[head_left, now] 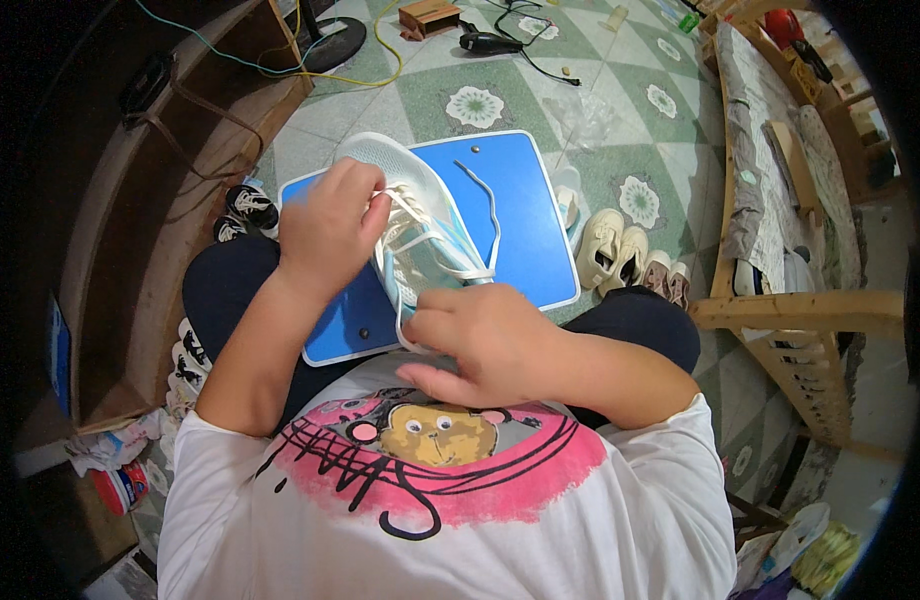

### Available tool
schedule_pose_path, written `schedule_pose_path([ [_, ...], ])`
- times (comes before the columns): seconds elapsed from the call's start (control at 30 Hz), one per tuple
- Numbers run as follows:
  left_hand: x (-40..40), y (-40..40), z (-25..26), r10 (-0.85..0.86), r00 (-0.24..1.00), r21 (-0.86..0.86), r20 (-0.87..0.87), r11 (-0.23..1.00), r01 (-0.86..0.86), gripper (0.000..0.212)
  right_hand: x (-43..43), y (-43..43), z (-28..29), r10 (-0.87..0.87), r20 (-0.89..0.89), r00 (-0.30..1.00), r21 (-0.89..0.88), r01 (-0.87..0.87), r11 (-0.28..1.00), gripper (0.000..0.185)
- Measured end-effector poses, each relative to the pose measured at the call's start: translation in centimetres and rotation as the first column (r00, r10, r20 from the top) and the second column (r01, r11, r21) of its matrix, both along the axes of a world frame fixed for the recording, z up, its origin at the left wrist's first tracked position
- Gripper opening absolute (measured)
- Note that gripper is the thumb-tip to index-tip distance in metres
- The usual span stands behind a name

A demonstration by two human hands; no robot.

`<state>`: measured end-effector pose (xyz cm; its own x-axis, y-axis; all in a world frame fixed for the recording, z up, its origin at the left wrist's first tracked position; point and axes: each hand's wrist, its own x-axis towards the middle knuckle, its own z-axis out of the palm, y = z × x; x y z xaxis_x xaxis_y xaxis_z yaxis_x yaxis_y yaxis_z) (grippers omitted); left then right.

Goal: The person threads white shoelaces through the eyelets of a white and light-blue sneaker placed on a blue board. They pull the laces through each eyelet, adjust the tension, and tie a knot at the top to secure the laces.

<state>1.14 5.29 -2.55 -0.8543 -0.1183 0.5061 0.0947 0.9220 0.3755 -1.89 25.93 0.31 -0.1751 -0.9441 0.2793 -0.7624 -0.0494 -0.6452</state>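
A white and pale-blue mesh sneaker (448,217) lies on a blue folding board with a white rim (531,225), toe pointing away from me and heel toward my body. My left hand (336,217) is at the left side of the lacing, with thumb and forefinger pinching the white shoelace (409,202). The other length of lace trails loosely over the board to the right. Over the heel collar is my right hand (482,337), fingers curled and thumb apart; whether anything is held under the fingers is hidden. The board rests across my legs.
Beige sneakers (601,244) and brownish shoes (664,276) stand right of the board. Black shoes (251,206) are at the left. A hair dryer (493,43) with its cord lies on the tiled floor beyond. Wooden shelving (204,135) lines the left; a wooden bed frame (797,309) the right.
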Motion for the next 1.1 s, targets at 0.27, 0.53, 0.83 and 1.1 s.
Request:
schedule_pose_path([
  [0.27,2.5,-0.3,0.5,-0.190,0.792,0.610,0.581,0.746,-0.268,0.025,0.3,0.0,-0.7,-0.145,0.061,0.988,-0.023,0.146,0.989,0.022],
  [0.53,1.4,-2.5,-1.7,0.075,0.990,0.258,0.118,0.961,-0.103,0.025,0.7,-0.2,-0.1,-0.180,0.041,0.983,0.018,0.179,0.984,0.024],
  [0.83,3.9,-0.3,-1.1,-0.348,0.861,0.920,0.371,0.262,-0.291,0.020,0.7,-0.3,-0.3,-0.213,0.040,0.976,-0.001,0.213,0.977,0.025],
  [1.1,3.7,-0.6,-0.6,-0.223,0.971,0.949,0.091,-0.278,-0.152,0.016,0.8,-0.6,-0.3,-0.221,0.052,0.974,-0.004,0.222,0.975,0.024],
])
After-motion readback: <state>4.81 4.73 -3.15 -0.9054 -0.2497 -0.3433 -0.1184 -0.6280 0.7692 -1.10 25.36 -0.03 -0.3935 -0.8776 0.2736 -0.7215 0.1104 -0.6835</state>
